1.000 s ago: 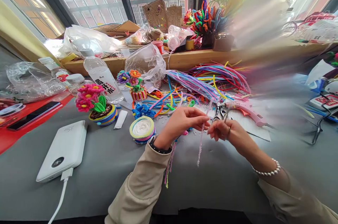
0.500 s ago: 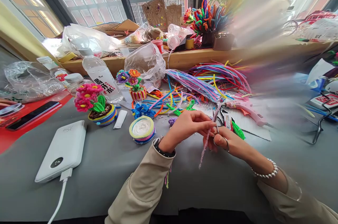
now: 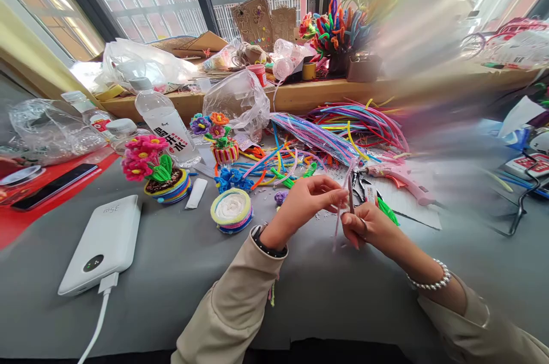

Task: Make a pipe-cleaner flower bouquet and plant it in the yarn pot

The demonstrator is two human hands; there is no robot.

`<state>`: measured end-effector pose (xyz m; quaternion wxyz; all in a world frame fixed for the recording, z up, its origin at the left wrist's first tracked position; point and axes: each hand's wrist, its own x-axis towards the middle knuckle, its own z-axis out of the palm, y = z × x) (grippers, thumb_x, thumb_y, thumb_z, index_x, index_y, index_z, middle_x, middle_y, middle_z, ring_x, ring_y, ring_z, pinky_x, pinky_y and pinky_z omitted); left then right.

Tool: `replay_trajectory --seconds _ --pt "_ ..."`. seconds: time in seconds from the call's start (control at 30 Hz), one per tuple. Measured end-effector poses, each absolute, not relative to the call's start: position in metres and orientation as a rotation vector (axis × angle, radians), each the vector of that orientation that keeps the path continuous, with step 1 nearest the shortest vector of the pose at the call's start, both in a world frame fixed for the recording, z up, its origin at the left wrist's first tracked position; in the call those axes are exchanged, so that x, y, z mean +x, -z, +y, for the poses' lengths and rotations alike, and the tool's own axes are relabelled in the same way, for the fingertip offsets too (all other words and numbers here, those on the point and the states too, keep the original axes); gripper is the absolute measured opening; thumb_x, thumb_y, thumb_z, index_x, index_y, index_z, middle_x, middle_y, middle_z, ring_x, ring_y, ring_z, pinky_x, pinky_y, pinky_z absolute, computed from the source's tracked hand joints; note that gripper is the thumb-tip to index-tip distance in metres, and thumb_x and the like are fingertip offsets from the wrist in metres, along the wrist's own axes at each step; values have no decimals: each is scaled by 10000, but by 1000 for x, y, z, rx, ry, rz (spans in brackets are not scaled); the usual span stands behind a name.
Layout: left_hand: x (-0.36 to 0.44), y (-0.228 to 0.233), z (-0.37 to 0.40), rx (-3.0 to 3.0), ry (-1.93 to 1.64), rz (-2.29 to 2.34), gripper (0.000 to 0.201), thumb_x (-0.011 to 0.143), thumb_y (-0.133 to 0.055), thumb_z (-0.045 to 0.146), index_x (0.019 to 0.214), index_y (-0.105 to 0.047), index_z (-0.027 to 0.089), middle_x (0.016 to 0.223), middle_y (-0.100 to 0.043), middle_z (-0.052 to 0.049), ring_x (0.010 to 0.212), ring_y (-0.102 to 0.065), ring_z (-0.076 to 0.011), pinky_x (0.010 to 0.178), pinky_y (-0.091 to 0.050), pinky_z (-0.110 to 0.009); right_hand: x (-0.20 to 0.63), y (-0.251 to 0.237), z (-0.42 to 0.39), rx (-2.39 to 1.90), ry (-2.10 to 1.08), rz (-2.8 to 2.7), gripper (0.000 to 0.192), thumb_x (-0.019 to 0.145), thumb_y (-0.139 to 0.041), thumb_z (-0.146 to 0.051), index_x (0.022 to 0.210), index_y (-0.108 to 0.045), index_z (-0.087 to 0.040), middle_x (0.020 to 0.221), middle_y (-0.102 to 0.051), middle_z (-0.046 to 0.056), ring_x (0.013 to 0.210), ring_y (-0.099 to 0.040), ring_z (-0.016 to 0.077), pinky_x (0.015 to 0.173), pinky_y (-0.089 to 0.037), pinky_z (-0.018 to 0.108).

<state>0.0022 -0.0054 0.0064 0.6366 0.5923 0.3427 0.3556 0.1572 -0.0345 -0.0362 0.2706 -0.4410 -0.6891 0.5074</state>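
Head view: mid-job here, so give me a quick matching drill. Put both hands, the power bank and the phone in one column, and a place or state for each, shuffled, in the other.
Column one
1. Left hand
2. Right hand
3. Power bank
4. Phone

Column two
A. Lying on the red sheet
B. Holding the scissors
C. Joined to a white cable
D. Pinching a pale purple pipe cleaner

Right pairs: 1-D, 2-B, 3-C, 4-A
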Motion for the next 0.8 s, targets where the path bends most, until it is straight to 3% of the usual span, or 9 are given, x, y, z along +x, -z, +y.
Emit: replay_trajectory --seconds 0.13,0.4,0.8 --pt "2 -8 -6 1382 -825 752 198 606 -681 304 650 -611 124 748 -609 -24 745 -561 -117 702 -419 -229 157 34 -36 -1124 -1421 -1896 658 697 -381 -692 402 -541 -127 339 -385 -17 349 -351 58 398 -269 213" --pt "1 -9 -8 1278 -727 635 198 614 -680 294 665 -603 119 641 -581 5 607 -516 -73 613 -400 -207 160 31 -36 -782 -1654 -1947 556 742 -452 -588 551 -637 -100 506 -549 25 437 -445 66 409 -337 181" --pt "1 -12 -9 1260 -720 646 229 595 -693 315 652 -587 120 660 -592 -5 630 -527 -88 642 -406 -226 166 28 -34 -548 -1773 -1963 566 753 -422 -597 603 -652 -103 579 -544 24 477 -450 72 479 -363 209"
